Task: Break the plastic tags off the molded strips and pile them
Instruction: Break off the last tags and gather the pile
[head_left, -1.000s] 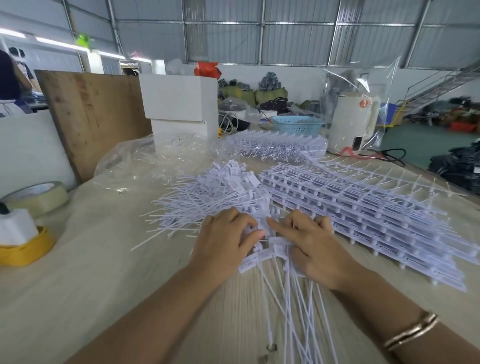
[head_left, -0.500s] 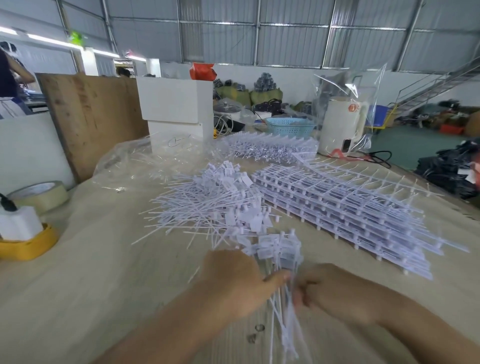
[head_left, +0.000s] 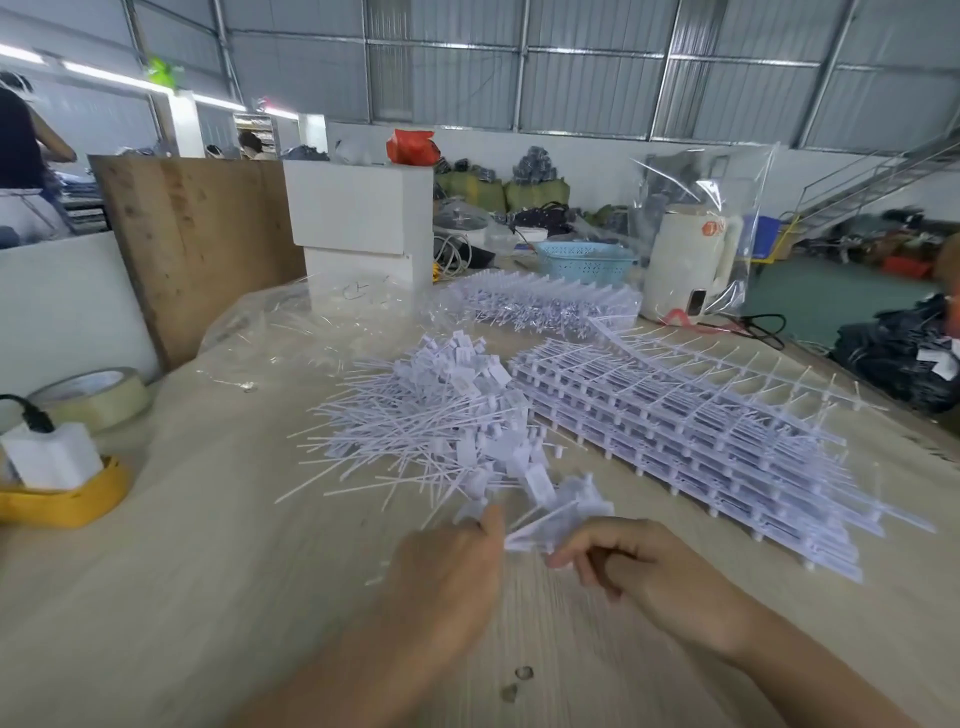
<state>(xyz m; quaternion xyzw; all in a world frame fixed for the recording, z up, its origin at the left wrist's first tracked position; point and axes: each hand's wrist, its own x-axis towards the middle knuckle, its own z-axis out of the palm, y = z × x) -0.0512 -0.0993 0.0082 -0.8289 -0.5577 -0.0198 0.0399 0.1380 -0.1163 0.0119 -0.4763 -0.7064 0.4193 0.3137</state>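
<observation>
Both forearms cut off by the bottom edge, left hand (head_left: 447, 582) and right hand (head_left: 660, 577) motion-blurred, tags (head_left: 558, 519) between them smeared, grip unclear, left fingertips hidden behind the hand.

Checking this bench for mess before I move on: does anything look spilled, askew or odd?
Mostly orderly. The loose tag pile is a deliberate heap. One molded strip lies bowed and askew over the stacked strips, not flush. Two small dark bits sit stray on the table.

Bare table (head_left: 208, 597) at 9 o'clock of the hands is open to reach across. Loose tag pile (head_left: 431, 431) blocks 12 o'clock, stacked strips (head_left: 675, 447) crowd 2 o'clock, tape rolls (head_left: 93, 397) sit far out at 10.
</observation>
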